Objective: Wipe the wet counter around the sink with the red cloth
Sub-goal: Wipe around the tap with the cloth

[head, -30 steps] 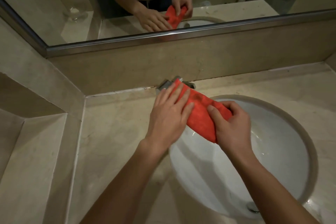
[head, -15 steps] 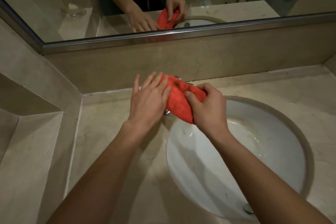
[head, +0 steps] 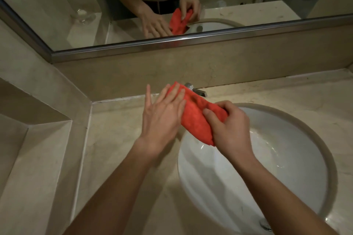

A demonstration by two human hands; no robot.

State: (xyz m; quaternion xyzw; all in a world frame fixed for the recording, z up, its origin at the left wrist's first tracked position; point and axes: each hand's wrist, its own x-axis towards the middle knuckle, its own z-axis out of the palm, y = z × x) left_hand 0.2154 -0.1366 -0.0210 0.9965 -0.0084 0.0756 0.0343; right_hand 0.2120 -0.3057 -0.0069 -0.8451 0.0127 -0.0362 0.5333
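The red cloth (head: pixel 194 118) is bunched between both hands above the back-left rim of the white round sink (head: pixel 267 168). My right hand (head: pixel 229 128) grips its near end with curled fingers and thumb. My left hand (head: pixel 162 116) lies flat with straight fingers pressed on the cloth's far end. The beige stone counter (head: pixel 118 139) spreads left of the sink. The chrome faucet (head: pixel 196 89) pokes out just behind the cloth, partly hidden by it.
A low backsplash wall (head: pixel 229 66) and a framed mirror (head: pixel 133 25) rise behind the counter; the mirror reflects the hands and cloth. A stepped stone ledge (head: pixel 38 158) borders the left. The sink drain (head: pixel 266 225) sits near the bottom edge.
Both hands and the cloth shifted slightly left and toward the back, then settled near the faucet. The grip on the cloth stayed the same.
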